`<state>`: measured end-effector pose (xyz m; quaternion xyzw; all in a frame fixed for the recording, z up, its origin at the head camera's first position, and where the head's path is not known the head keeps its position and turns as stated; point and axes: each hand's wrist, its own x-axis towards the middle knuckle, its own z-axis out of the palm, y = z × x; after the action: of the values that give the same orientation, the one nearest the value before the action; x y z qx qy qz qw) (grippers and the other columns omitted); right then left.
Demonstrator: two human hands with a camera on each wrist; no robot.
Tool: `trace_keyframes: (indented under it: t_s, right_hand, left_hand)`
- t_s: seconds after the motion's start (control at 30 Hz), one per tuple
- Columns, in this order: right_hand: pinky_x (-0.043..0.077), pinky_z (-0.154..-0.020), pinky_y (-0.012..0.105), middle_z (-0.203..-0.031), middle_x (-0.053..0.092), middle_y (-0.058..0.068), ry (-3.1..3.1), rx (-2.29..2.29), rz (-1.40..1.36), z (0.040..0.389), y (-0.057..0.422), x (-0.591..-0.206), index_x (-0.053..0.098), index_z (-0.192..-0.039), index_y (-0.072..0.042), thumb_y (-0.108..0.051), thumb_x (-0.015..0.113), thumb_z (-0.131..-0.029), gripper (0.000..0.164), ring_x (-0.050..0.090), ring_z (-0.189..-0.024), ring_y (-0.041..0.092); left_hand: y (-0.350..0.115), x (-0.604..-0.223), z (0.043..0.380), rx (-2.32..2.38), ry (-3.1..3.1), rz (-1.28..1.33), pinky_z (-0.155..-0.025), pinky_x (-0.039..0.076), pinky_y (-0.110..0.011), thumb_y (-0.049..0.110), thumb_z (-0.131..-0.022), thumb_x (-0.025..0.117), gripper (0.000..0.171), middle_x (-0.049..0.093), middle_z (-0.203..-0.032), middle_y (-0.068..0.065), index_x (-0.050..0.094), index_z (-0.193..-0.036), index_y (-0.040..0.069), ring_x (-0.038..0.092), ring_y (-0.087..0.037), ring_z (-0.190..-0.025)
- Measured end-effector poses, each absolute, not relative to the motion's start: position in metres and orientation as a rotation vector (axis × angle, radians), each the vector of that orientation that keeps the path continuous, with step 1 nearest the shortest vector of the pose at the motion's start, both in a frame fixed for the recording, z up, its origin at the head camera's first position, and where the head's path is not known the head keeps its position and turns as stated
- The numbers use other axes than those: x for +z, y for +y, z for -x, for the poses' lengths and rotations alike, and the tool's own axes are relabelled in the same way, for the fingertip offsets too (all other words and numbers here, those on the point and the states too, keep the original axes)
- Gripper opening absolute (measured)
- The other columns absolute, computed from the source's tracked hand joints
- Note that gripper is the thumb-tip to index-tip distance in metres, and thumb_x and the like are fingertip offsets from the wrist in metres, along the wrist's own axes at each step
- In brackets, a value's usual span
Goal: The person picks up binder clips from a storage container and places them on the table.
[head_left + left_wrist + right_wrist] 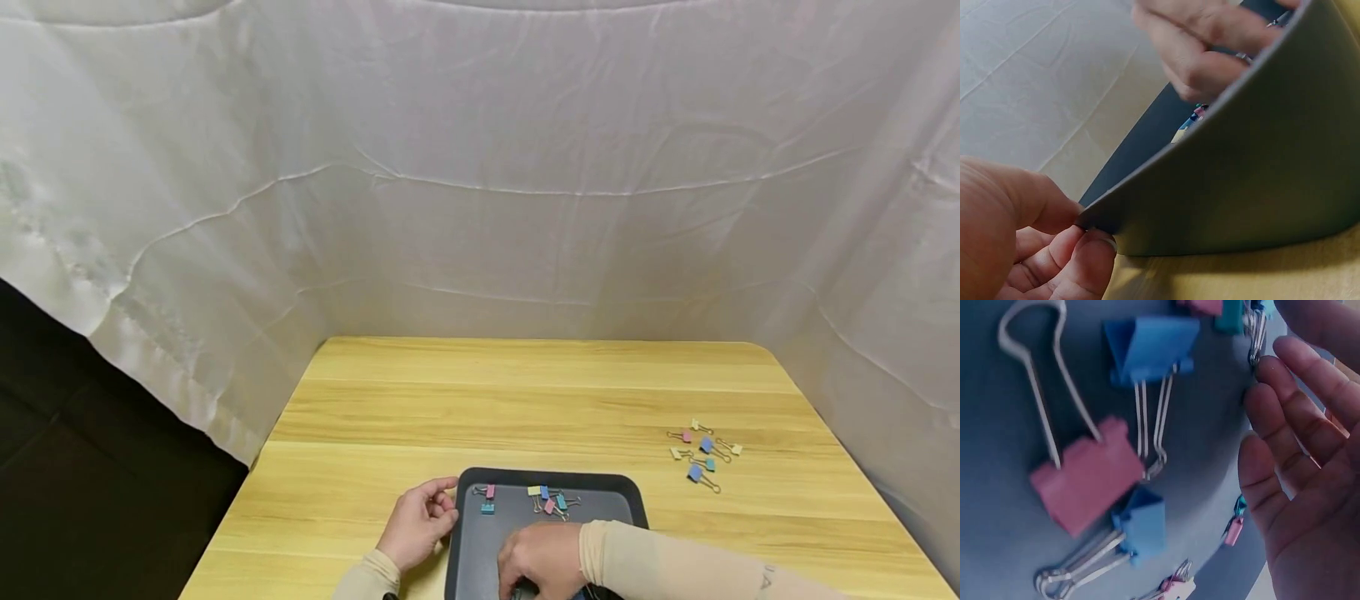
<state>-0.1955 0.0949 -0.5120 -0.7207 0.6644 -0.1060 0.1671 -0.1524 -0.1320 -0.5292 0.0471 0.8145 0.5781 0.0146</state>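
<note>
A dark grey tray [480, 550] lies at the table's near edge, with several coloured binder clips in it. My left hand [418, 525] is at its far left corner; in the left wrist view finger and thumb pinch the rim [1166, 161]. My right hand [543, 554] reaches down into the near part of the tray. The right wrist view shows its fingers loosely bent, fingertips right by a clip with silver handles [1255, 344]. Beside them lie a pink binder clip [1088, 475] and two blue ones, one upper [1150, 350], one lower [1147, 525].
Towards the tray's far side sit a pink clip [491, 492] above a teal one [487, 508], and a cluster including a yellow clip [534, 491]. More clips, such as a blue one [694, 473], lie on the wooden table [450, 400] to the right. Pale curtains [525, 225] surround the table.
</note>
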Motion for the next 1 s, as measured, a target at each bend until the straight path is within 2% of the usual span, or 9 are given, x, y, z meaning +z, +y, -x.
trace_keyframes:
  t_s: [0.43,0.6,1.0]
  right_hand:
    - [0.036,-0.069,0.003,-0.083,0.057,-0.021,1.914,-0.145,2.156,0.186,0.092,-0.512,0.072,-0.086,-0.027,-0.023,0.068,-0.079,0.01,0.043,-0.079,-0.014]
    - [0.035,-0.066,0.003,-0.08,0.056,-0.022,1.953,-0.141,2.16,0.187,0.091,-0.516,0.072,-0.085,-0.028,-0.02,0.071,-0.076,0.012,0.042,-0.077,-0.014]
    - [0.035,-0.068,0.004,-0.083,0.058,-0.028,2.102,-0.321,2.03,0.206,0.098,-0.508,0.07,-0.09,-0.032,-0.03,0.075,-0.073,0.018,0.041,-0.08,-0.013]
  left_hand:
    - [-0.135,-0.543,0.156,1.81,2.528,-0.16,-0.056,0.047,-0.021,-0.001,-0.078,0.064,0.04,0.055,-0.08,-0.004,0.055,-0.117,-0.004,0.055,-0.011,-0.065]
    - [-0.135,-0.543,0.156,1.8,2.54,-0.169,-0.056,0.047,-0.021,0.0,-0.078,0.064,0.04,0.056,-0.08,-0.003,0.056,-0.117,-0.003,0.054,-0.01,-0.065]
    - [-0.135,-0.542,0.156,1.832,2.521,-0.175,-0.056,0.047,-0.02,0.0,-0.079,0.065,0.04,0.056,-0.081,-0.004,0.055,-0.118,-0.003,0.054,-0.009,-0.065]
